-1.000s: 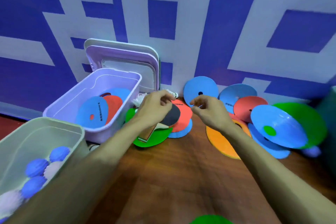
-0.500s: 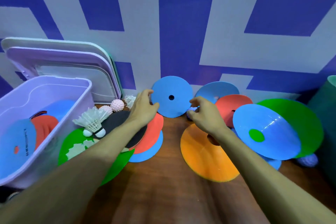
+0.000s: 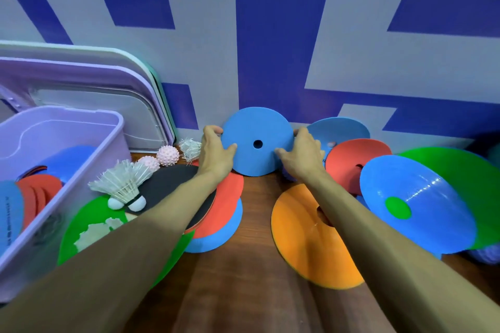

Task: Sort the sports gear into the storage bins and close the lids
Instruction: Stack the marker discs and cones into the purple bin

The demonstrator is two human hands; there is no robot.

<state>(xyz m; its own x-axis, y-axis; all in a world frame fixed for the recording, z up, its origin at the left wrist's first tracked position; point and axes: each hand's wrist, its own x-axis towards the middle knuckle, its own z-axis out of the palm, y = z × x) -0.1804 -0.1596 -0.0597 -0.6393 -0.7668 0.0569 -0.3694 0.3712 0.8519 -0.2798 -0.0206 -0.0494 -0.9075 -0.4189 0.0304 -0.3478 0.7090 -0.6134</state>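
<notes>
item: blue disc (image 3: 257,143), stood on edge against the wall at the back of the desk (image 3: 243,278). it is judged to be gripped at both rims so it can be lifted clear and carried to the purple bin (image 3: 119,121), left of the disc, where similar discs are stored.
left hand (image 3: 216,154): fingers (image 3: 213,130) curled over the disc's left rim, thumb pressed on its face.
right hand (image 3: 300,155): fingers curled over the right rim in the same way.
</notes>
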